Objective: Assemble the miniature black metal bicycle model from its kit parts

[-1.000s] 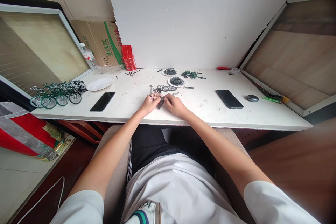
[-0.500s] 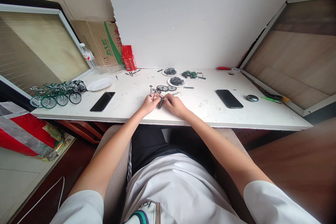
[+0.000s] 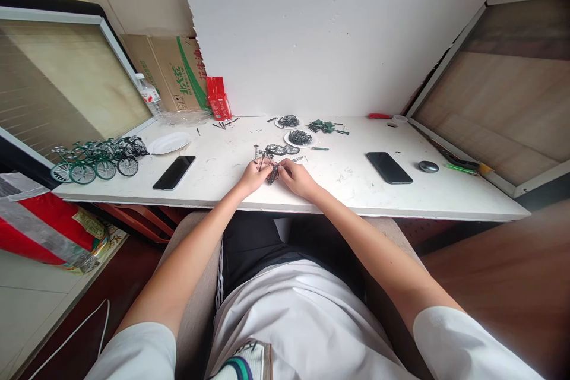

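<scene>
Near the front edge of the white table (image 3: pixel 214 181), my left hand (image 3: pixel 255 178) is closed on a small dark bicycle frame (image 3: pixel 262 161). My right hand (image 3: pixel 294 178) touches the same piece from the right, its thumb and fingers pinched at a dark part (image 3: pixel 273 174) whose details are too small to tell. Just beyond the hands lie small black wheels (image 3: pixel 291 149). Two white plates behind them bear heaps of black wheels (image 3: pixel 300 138) and dark parts (image 3: pixel 289 122). Green pieces (image 3: pixel 321 126) lie beside the plates.
Assembled green and black toy bicycles (image 3: pixel 95 160) stand at the left, near a white plate (image 3: pixel 169 143) and a phone (image 3: pixel 174 173). Another phone (image 3: pixel 389 167) and a round dark object (image 3: pixel 428 166) lie at the right. A red box (image 3: pixel 218 98) stands at the back.
</scene>
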`<action>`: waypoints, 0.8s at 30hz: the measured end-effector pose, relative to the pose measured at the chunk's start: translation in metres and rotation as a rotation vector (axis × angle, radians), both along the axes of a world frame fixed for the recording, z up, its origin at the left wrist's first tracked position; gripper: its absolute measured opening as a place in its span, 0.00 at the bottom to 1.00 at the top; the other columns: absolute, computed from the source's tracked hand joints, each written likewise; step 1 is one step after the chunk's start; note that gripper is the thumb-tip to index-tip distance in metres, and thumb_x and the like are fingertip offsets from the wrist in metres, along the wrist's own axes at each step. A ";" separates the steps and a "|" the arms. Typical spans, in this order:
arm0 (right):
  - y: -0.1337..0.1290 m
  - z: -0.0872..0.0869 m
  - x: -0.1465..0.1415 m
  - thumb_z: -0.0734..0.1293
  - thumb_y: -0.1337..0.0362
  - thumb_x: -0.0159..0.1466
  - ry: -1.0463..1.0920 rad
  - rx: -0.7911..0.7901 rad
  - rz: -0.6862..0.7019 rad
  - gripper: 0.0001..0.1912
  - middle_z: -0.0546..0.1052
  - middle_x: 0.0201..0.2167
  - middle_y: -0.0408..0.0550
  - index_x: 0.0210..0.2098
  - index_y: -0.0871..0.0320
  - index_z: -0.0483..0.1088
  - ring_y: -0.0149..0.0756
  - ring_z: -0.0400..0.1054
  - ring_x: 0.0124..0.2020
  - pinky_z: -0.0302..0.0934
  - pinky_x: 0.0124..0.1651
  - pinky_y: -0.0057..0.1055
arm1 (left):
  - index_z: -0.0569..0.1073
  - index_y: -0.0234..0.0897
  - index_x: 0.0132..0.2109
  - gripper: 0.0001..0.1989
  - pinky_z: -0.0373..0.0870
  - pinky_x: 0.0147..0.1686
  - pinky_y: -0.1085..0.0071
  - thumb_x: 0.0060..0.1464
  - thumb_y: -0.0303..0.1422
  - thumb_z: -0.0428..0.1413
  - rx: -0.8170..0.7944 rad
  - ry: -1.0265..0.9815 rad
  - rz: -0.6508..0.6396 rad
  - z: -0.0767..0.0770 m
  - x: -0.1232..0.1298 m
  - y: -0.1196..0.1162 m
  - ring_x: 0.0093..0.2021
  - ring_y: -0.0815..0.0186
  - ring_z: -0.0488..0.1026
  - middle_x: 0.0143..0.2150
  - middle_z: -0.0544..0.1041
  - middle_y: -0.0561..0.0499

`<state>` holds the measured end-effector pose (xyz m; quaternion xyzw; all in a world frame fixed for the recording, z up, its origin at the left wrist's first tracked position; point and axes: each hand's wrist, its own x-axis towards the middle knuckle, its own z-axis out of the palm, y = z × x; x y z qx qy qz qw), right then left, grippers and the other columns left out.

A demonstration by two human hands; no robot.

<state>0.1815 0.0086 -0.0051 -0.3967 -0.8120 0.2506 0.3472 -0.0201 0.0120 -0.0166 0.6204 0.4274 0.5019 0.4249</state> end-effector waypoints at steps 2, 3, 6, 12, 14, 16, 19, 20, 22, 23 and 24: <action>0.000 0.000 0.000 0.58 0.56 0.76 0.000 0.001 0.001 0.12 0.82 0.36 0.50 0.43 0.54 0.69 0.43 0.74 0.36 0.63 0.43 0.36 | 0.79 0.34 0.40 0.05 0.72 0.35 0.71 0.58 0.30 0.59 0.000 0.001 0.000 0.000 0.000 0.000 0.28 0.67 0.70 0.28 0.74 0.53; 0.000 0.000 0.000 0.58 0.56 0.76 0.000 0.002 0.001 0.12 0.82 0.36 0.50 0.43 0.54 0.69 0.43 0.74 0.36 0.63 0.43 0.36 | 0.79 0.34 0.40 0.05 0.72 0.35 0.71 0.58 0.30 0.58 0.001 0.001 -0.002 0.000 0.000 0.000 0.28 0.67 0.70 0.28 0.74 0.53; 0.000 0.000 0.000 0.58 0.56 0.76 0.001 0.003 0.000 0.12 0.82 0.37 0.51 0.43 0.54 0.70 0.43 0.74 0.36 0.63 0.43 0.36 | 0.79 0.34 0.40 0.05 0.72 0.35 0.71 0.59 0.30 0.58 0.002 0.001 -0.005 0.000 0.000 0.000 0.28 0.67 0.70 0.28 0.74 0.53; 0.001 0.000 0.000 0.58 0.57 0.76 0.004 0.004 0.001 0.12 0.83 0.37 0.51 0.43 0.54 0.70 0.43 0.74 0.37 0.64 0.44 0.36 | 0.79 0.34 0.40 0.05 0.72 0.35 0.71 0.59 0.30 0.58 -0.003 0.001 -0.003 0.000 0.000 0.000 0.29 0.66 0.72 0.27 0.75 0.52; 0.001 0.000 0.000 0.58 0.57 0.76 0.005 0.003 0.000 0.12 0.83 0.38 0.51 0.43 0.54 0.70 0.43 0.75 0.37 0.64 0.44 0.36 | 0.78 0.34 0.40 0.05 0.72 0.35 0.71 0.59 0.30 0.58 -0.002 -0.003 -0.001 0.000 0.000 0.000 0.28 0.66 0.71 0.27 0.74 0.53; 0.000 0.000 0.000 0.58 0.57 0.76 0.006 0.001 0.001 0.12 0.83 0.38 0.51 0.43 0.54 0.70 0.43 0.75 0.37 0.64 0.44 0.36 | 0.78 0.34 0.40 0.05 0.72 0.34 0.70 0.59 0.30 0.59 -0.002 -0.005 -0.002 0.000 0.000 0.000 0.28 0.67 0.71 0.27 0.74 0.53; 0.000 0.000 0.000 0.58 0.57 0.76 0.007 0.002 0.002 0.12 0.83 0.38 0.51 0.43 0.54 0.70 0.44 0.75 0.37 0.64 0.44 0.36 | 0.78 0.34 0.40 0.05 0.72 0.34 0.70 0.59 0.30 0.59 -0.002 -0.007 -0.007 -0.001 0.000 0.000 0.28 0.67 0.71 0.27 0.74 0.52; 0.000 0.000 0.000 0.58 0.57 0.76 0.007 0.003 0.002 0.12 0.83 0.38 0.51 0.43 0.54 0.70 0.44 0.75 0.37 0.64 0.44 0.36 | 0.79 0.34 0.41 0.06 0.73 0.34 0.70 0.59 0.31 0.58 -0.003 -0.007 -0.009 -0.001 0.000 0.000 0.28 0.66 0.71 0.28 0.75 0.52; 0.000 0.000 0.000 0.58 0.56 0.76 0.007 0.004 0.001 0.12 0.83 0.38 0.51 0.43 0.54 0.70 0.44 0.74 0.37 0.64 0.44 0.36 | 0.79 0.34 0.41 0.06 0.73 0.35 0.70 0.59 0.31 0.58 -0.005 -0.008 -0.010 -0.002 0.000 0.001 0.29 0.66 0.72 0.29 0.76 0.51; 0.000 0.000 0.000 0.58 0.56 0.76 0.007 0.003 0.002 0.12 0.83 0.38 0.51 0.43 0.54 0.70 0.43 0.74 0.37 0.64 0.44 0.36 | 0.79 0.34 0.42 0.06 0.73 0.35 0.70 0.59 0.30 0.58 -0.007 -0.008 -0.009 -0.002 0.000 0.001 0.29 0.66 0.72 0.29 0.76 0.51; 0.000 0.000 0.000 0.58 0.56 0.76 0.008 0.001 0.003 0.12 0.83 0.38 0.51 0.43 0.54 0.70 0.43 0.75 0.37 0.64 0.44 0.36 | 0.79 0.34 0.42 0.06 0.73 0.35 0.70 0.59 0.30 0.58 -0.008 -0.008 -0.009 -0.002 0.000 0.001 0.29 0.66 0.72 0.29 0.76 0.51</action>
